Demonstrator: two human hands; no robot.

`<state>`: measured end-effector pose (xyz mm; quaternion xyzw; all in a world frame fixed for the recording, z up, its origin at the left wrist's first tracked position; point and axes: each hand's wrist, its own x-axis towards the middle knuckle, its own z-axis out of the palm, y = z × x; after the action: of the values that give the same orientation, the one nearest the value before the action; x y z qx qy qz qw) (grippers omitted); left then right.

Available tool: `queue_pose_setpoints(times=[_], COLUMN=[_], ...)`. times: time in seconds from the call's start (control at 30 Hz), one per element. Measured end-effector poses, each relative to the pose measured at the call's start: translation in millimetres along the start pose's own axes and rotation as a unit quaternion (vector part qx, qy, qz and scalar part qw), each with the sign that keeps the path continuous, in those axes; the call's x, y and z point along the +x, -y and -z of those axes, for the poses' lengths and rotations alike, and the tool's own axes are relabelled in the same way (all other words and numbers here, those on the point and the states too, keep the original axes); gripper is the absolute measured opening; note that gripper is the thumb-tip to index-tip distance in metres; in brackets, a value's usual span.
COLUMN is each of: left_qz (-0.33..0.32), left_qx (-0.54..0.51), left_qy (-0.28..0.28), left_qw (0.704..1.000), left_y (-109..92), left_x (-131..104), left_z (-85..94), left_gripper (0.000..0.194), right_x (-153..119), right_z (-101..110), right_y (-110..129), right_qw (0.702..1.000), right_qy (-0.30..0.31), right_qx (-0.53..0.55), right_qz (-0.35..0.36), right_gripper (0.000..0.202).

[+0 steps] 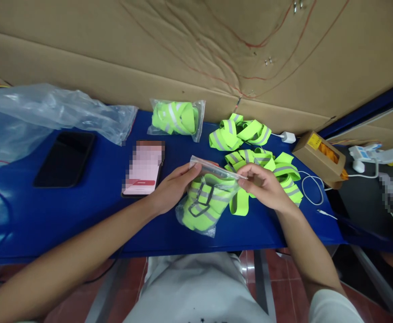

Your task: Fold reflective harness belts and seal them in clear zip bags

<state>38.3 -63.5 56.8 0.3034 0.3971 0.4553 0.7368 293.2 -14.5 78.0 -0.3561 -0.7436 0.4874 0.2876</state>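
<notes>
A clear zip bag (pixel 205 204) with a folded neon-yellow reflective strap and black buckles inside hangs between my hands near the table's front edge. My left hand (pixel 178 184) pinches the bag's upper left corner, thumb on top. At the upper right corner, my right hand (pixel 260 181) has thumb and fingers closed on the bag's edge. Loose neon straps with grey stripes (pixel 287 172) lie beside and behind my right hand, and another bundle (pixel 236 132) sits further back. A second filled bag (pixel 176 117) rests at the back of the table.
On the blue table (pixel 98 224) lie a lit phone (pixel 144 168), a dark phone (pixel 64 159) and a large plastic sheet (pixel 48 112). A cardboard box (pixel 319 154) and white cable (pixel 312 179) are at the right. A cardboard wall (pixel 115 54) stands behind.
</notes>
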Motion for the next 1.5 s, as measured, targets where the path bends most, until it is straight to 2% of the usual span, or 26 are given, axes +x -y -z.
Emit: queue_pose_setpoints(times=[0.13, 0.27, 0.67, 0.83, 1.03, 1.17, 1.33, 1.5], left_qz=[-0.008, -0.021, -0.025, -0.033, -0.046, -0.036, -0.064, -0.068], left_qx=[0.035, 0.075, 0.120, 0.143, 0.165, 0.198, 0.231, 0.243], left_qy=[0.025, 0.034, 0.076, 0.130, 0.177, 0.201, 0.222, 0.236], left_qw=[0.999, 0.996, 0.990, 0.981, 0.969, 0.959, 0.945, 0.938], left_y=[3.1, 4.2, 4.1, 6.8, 16.2, 20.7, 25.4, 26.6], left_x=[-0.5, -1.0, -3.5, -5.0, -6.1, -5.1, -1.0, 1.6], left_z=[0.1, 0.2, -1.7, 1.6, 6.6, 10.4, 12.5, 6.8], left_gripper=[0.047, 0.047, 0.056, 0.058, 0.077, 0.094, 0.098, 0.105], right_x=[1.9, 3.3, 1.7, 1.6, 1.1, 0.4, 0.1, -1.7], right_z=[-3.5, -6.7, -14.2, -14.8, -18.9, -22.0, -22.5, -25.7], right_y=[-6.2, -8.9, -3.7, -3.8, -7.8, -7.5, -6.9, -13.5], right_qw=[0.999, 1.000, 0.999, 0.999, 1.000, 1.000, 0.999, 0.999], right_qy=[-0.032, -0.002, -0.021, -0.019, -0.020, 0.003, 0.017, 0.014], right_qx=[0.014, 0.006, -0.029, -0.043, -0.022, -0.021, -0.020, -0.023], right_qz=[-0.005, -0.021, -0.013, -0.012, 0.001, 0.015, 0.030, 0.026], right_gripper=[0.018, 0.015, 0.008, 0.005, 0.008, 0.009, 0.014, 0.033])
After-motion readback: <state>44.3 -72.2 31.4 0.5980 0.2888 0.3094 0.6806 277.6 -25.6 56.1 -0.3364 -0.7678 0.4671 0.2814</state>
